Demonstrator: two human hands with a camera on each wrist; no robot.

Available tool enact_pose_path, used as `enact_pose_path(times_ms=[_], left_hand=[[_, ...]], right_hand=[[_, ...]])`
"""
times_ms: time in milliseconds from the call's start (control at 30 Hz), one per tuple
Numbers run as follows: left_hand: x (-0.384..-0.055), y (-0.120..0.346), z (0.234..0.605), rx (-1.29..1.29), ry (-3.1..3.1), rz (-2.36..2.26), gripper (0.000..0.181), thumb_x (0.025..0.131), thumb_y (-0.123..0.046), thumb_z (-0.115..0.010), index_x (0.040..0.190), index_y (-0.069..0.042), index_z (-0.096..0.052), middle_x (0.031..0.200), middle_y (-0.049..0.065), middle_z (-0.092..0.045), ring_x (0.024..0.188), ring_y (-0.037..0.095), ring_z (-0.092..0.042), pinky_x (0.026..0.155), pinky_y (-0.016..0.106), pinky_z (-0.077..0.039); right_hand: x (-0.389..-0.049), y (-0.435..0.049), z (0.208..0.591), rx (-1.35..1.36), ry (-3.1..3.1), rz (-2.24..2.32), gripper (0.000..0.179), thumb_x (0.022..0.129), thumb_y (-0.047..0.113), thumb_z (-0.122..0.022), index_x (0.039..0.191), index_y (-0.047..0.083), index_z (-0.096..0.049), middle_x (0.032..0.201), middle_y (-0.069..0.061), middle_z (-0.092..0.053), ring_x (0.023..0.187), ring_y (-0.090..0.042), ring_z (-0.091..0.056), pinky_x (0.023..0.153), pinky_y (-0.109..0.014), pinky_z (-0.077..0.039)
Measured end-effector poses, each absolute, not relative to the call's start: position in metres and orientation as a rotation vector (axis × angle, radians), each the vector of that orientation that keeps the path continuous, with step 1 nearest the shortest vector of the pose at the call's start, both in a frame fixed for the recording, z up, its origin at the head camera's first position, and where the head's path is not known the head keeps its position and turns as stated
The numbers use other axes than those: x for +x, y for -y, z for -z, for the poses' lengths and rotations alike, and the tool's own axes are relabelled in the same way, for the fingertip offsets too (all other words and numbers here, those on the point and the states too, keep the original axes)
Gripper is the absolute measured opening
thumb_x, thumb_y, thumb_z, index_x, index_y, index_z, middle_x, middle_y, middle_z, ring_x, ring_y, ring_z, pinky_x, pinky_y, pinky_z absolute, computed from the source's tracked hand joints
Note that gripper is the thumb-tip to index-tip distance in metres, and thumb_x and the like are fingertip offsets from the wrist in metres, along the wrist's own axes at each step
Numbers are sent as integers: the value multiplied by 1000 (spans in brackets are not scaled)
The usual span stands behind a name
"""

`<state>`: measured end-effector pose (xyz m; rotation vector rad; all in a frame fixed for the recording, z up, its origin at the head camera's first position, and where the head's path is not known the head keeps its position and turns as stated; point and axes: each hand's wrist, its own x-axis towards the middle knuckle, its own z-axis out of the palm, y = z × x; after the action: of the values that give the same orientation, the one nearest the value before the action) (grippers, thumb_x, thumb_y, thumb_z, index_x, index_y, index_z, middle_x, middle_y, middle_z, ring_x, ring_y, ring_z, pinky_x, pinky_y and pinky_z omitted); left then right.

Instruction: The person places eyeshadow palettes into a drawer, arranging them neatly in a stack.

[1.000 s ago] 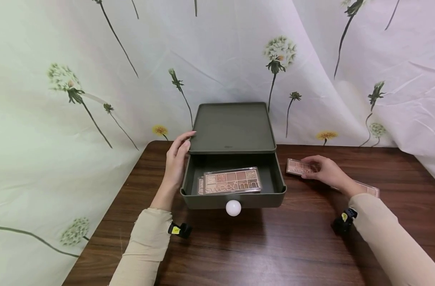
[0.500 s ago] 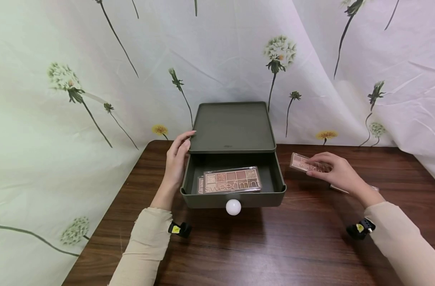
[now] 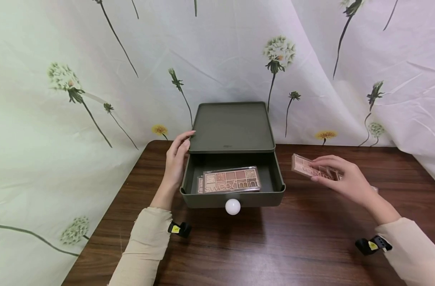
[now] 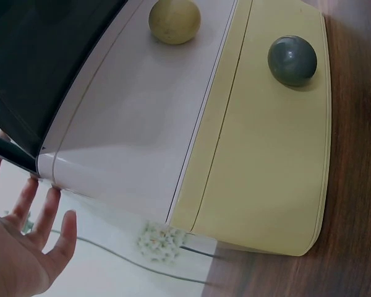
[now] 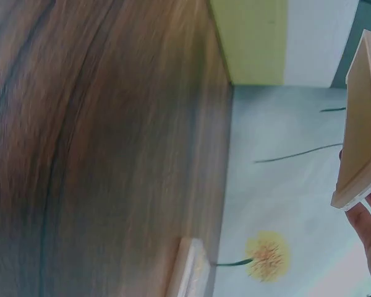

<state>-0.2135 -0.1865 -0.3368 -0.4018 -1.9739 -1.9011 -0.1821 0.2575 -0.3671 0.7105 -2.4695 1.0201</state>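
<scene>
Right hand (image 3: 346,180): narrow, thumb and fingers pinching a palette by its edges.
Held palette (image 3: 302,165): off the table (image 3: 246,246), right of the drawer and apart from it; printed face up, far end jutting beyond the fingertips.
Left hand (image 3: 176,161): spread, fingers loosely extended, tips touching the left side of the box (image 3: 233,127); grips nothing.
Drawer (image 3: 203,201): top one, pulled out, white knob (image 3: 233,207) on its front.
Drawer palettes (image 3: 230,181): two visible, one overlapping the other, mostly covering it.
Table palette (image 5: 190,270): lying near the right hand, mostly hidden behind it in the head view.
Lower drawers (image 4: 266,142): white and yellow, both closed.
</scene>
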Motion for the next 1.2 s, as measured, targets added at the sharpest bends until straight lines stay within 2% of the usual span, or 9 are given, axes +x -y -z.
enact_pose_path(times_ms=[167,433,500,600,767,1067,1200], left_hand=[[-213,186,337,-391,1978,1898,41,101,-24,-46,134,-2,-58,131,-4,-55,94,11,-47,74,24,-38],[-213,186,337,-392,1971,1904,41,101,-24,-46,134,-2,-59,133,-2,-54,95,12,-47,75,24,-38],[-213,186,337,-396,1969,1905,41,101,-24,-46,134,-3,-59,134,-1,-54,96,12,-47,75,24,-38],[-214,186,337,-398,1962,1911,41,101,-24,-46,133,-3,-59,134,0,-54,96,11,-48,75,24,-38],[-213,186,337,-408,1957,1913,41,101,-23,-46,133,-2,-59,133,-1,-54,95,11,-48,74,24,-38],[-215,185,337,-412,1941,1922,42,100,-23,-47,133,1,-58,127,-2,-56,94,12,-50,75,24,-39],[-215,186,337,-404,1946,1908,42,99,-23,-47,132,1,-58,124,-2,-57,94,12,-50,75,24,-39]], right_hand=[[-170,-250,359,778,2360,-1076,46,71,-3,-85,112,14,-75,115,-2,-67,111,-1,-55,92,-13,-36],[-156,-236,343,905,2184,-1152,48,62,-14,-84,105,5,-75,115,-14,-68,112,-13,-59,97,-20,-39],[-152,-230,335,940,2134,-1165,42,64,-10,-85,103,2,-75,113,-17,-68,111,-14,-59,98,-21,-40],[-142,-219,321,994,2064,-1179,29,74,4,-85,100,-2,-74,111,-21,-68,111,-16,-59,99,-23,-40],[-133,-202,304,1069,1974,-1201,35,85,27,-80,99,-5,-73,109,-22,-67,109,-18,-59,98,-24,-40],[-135,-184,299,1128,1947,-1231,38,82,28,-82,102,-3,-73,113,-20,-67,111,-21,-57,97,-25,-40],[-130,-169,289,1173,1936,-1321,36,85,23,-80,103,-7,-71,114,-23,-64,113,-23,-56,96,-23,-43]])
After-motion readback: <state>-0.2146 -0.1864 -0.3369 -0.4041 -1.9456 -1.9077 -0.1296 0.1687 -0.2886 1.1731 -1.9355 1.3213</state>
